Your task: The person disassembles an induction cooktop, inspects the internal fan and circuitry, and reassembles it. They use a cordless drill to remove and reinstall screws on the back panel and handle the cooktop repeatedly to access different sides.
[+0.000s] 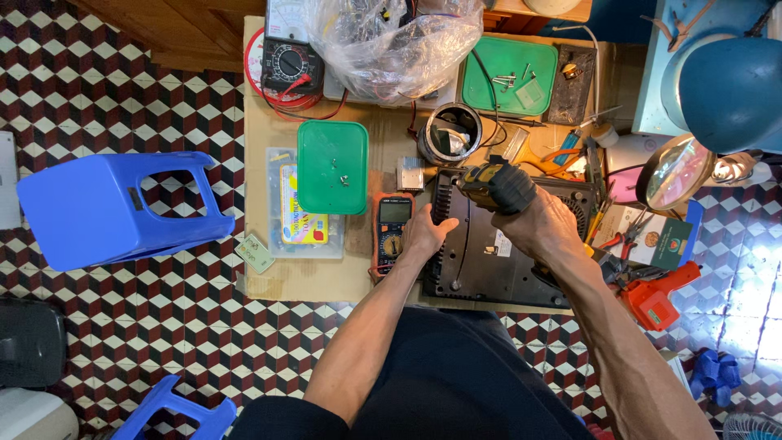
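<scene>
Right hand (544,222) grips a screwdriver (494,184); green lid (331,167) holds screws (343,179).

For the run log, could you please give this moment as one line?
right hand: holds power screwdriver | left hand: steadies black appliance | orange multimeter beside

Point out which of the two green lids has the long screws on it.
The far green lid, beside the plastic bag. The near green lid holds only a few tiny bits.
</scene>
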